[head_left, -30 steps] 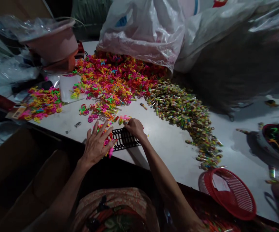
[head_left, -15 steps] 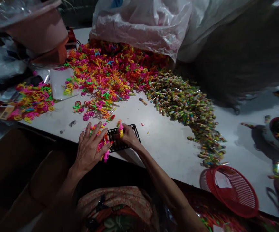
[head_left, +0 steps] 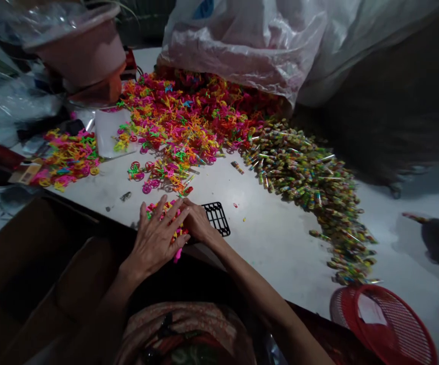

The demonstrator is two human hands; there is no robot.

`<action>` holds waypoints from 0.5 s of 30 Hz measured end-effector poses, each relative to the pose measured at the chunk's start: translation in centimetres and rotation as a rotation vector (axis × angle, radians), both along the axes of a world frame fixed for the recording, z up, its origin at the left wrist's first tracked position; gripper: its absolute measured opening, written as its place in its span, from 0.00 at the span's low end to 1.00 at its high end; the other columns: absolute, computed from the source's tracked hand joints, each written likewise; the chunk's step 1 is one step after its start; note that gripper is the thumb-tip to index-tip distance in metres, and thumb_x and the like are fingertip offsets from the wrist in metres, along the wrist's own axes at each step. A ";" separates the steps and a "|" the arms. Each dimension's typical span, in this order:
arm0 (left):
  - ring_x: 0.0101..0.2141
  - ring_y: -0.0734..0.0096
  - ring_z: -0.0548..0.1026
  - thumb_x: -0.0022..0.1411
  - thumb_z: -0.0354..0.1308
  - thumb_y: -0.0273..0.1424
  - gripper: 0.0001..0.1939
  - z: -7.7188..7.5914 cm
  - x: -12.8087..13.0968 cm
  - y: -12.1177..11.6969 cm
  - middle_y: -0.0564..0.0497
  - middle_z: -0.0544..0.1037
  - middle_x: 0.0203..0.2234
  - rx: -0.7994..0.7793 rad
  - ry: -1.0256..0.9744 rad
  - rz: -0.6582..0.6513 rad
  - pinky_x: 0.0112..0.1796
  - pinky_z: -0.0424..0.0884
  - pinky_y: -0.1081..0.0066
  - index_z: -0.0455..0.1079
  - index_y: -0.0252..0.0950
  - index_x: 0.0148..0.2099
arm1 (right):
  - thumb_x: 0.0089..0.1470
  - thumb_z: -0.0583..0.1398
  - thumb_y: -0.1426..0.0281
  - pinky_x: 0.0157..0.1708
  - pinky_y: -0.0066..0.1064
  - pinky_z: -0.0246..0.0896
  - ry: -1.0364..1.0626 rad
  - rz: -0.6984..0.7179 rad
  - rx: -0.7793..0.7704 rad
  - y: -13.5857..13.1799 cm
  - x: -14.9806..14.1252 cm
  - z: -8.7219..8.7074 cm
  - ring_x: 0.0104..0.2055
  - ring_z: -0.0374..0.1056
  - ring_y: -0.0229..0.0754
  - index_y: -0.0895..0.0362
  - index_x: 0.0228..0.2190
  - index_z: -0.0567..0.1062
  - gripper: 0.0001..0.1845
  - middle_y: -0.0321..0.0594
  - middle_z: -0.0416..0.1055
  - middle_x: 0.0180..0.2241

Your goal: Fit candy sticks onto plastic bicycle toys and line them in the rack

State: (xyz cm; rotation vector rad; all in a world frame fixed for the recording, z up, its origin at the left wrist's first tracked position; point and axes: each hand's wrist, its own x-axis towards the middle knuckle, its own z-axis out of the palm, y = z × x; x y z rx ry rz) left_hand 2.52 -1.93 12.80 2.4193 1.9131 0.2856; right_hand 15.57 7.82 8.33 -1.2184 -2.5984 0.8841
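My left hand (head_left: 160, 235) lies with fingers stretched over small bright plastic pieces (head_left: 177, 230) in pink, yellow, red and green. These pieces are on the left part of a black slotted tray (head_left: 216, 219) at the table's near edge, and a pink one pokes out below the hand. Close against the left fingers, my right hand (head_left: 197, 221) is curled over the tray's middle. Its fingertips are hidden, so what it holds does not show. The bare right end of the tray sticks out beyond it.
Behind the hands spreads a heap of coloured plastic pieces (head_left: 189, 121), under a clear plastic bag (head_left: 242, 56). Small wrapped tubes (head_left: 299, 167) are piled to the right. A red basket (head_left: 398, 304) stands front right, a pink tub (head_left: 82, 50) back left.
My right hand has moved left along the tray to meet the left fingers, and the pink and yellow piece in it is no longer visible. The whole view has shifted slightly.
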 end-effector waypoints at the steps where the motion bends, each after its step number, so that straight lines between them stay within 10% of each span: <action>1: 0.65 0.48 0.50 0.67 0.45 0.42 0.26 0.0 -0.1 0.1 0.47 0.59 0.64 -0.005 0.000 -0.012 0.60 0.42 0.37 0.55 0.45 0.66 | 0.52 0.56 0.76 0.33 0.27 0.58 -0.022 0.043 -0.018 0.6 0.0 0.3 0.35 0.68 0.40 0.58 0.36 0.77 0.12 0.45 0.73 0.40; 9: 0.64 0.52 0.54 0.68 0.44 0.43 0.24 -0.1 -0.5 -0.2 0.50 0.62 0.63 0.022 -0.021 0.023 0.61 0.44 0.40 0.61 0.47 0.63 | 0.58 0.53 0.73 0.39 0.31 0.60 -0.307 -0.044 0.200 8.2 -0.2 2.6 0.46 0.70 0.46 0.51 0.42 0.78 0.16 0.45 0.69 0.50; 15: 0.64 0.52 0.55 0.68 0.44 0.39 0.23 -0.1 -0.5 -0.2 0.47 0.62 0.62 0.055 -0.037 0.021 0.60 0.43 0.38 0.61 0.46 0.63 | 0.61 0.52 0.69 0.35 0.31 0.58 -0.348 -0.110 0.214 6.8 2.6 1.6 0.42 0.71 0.47 0.59 0.43 0.75 0.14 0.52 0.71 0.45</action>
